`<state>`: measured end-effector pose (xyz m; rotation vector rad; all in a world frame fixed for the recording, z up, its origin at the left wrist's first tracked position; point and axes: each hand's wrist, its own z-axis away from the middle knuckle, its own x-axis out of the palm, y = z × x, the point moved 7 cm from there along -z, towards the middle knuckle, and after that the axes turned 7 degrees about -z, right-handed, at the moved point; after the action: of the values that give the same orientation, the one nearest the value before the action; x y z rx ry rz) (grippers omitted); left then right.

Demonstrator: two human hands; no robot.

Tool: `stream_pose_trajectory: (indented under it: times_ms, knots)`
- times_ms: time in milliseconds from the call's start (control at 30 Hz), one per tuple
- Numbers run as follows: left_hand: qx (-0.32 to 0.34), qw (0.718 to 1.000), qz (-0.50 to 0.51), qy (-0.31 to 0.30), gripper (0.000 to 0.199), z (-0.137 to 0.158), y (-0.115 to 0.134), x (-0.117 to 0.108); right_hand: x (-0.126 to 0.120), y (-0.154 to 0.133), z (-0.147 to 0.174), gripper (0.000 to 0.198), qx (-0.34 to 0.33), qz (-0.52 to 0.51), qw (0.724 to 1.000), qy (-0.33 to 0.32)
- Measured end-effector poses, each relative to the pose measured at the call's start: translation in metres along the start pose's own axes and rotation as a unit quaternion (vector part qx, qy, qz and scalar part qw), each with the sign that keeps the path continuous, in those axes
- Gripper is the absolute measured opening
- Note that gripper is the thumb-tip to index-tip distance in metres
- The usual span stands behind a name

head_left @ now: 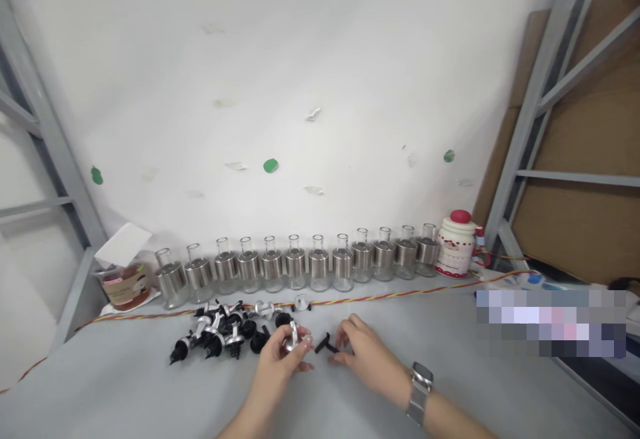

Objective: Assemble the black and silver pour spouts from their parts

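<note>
the left hand (277, 355) was closed around the silver stopper (293, 339) above the grey table (150, 395), while the right hand (363, 348) appeared to pinch the black piece (327, 342) nearby by one end, so a loose fingertip hold risked dropping it.

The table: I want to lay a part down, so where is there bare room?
Bare table: left of the stoppers, in front of the cord; and right of the right hand, between cord and watch. Crowded: among the stoppers beside the left hand, and along the bottles behind the cord.
</note>
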<state>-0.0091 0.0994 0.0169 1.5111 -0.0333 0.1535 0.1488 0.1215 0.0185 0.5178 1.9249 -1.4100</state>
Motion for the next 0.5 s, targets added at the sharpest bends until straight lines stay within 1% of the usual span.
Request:
stream_pose_trajectory:
  times_ms: [100, 233, 300, 400, 467, 500]
  knots:
    - [0.020, 0.998, -0.049, -0.022, 0.029, -0.001, 0.003, 0.001, 0.003, -0.003, -0.001, 0.001, -0.019, 0.010, 1.000, -0.010]
    - [0.039, 0.995, -0.083, -0.044, 0.025, -0.002, -0.002, 0.003, 0.002, -0.013, -0.001, 0.010, -0.069, -0.006, 0.998, -0.004]
    - [0.046, 0.994, -0.086, -0.052, 0.025, -0.003, -0.007, 0.004, 0.000, -0.014, -0.001, 0.012, -0.065, -0.051, 0.997, 0.004]
    - [0.043, 0.997, -0.051, -0.040, 0.030, -0.004, -0.014, 0.004, -0.005, -0.012, -0.004, 0.014, -0.038, -0.151, 0.987, 0.029]
    - [0.020, 0.999, -0.019, -0.033, 0.033, -0.004, -0.018, 0.004, -0.005, -0.011, -0.007, 0.016, -0.016, -0.233, 0.972, 0.037]
    - [0.004, 0.999, -0.006, -0.033, 0.033, -0.004, -0.019, 0.005, -0.005, -0.010, -0.007, 0.016, -0.002, -0.279, 0.959, 0.036]
